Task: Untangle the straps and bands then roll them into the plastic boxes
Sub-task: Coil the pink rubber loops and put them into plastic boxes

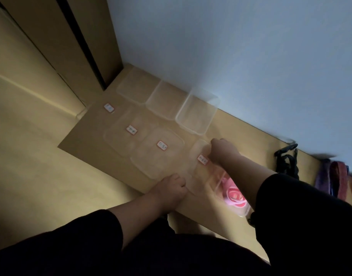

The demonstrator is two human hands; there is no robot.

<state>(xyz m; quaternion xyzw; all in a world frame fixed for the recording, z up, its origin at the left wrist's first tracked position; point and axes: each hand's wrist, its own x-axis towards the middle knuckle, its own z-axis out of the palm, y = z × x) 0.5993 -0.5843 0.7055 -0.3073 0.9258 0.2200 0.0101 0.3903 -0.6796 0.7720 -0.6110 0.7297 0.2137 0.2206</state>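
Head view: left hand and right hand, apart, each grip an edge of a lid over the box holding a pink roll; an uneven pull could tip it.

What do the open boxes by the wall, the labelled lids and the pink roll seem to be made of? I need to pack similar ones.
Open boxes: clear, slightly frosted plastic; the tan surface shows through the walls.
Labelled lids: thin see-through plastic, each with a small red-edged sticker, probably paper.
Pink roll: looks like soft fabric or elastic band wound in a coil; blur leaves this open.
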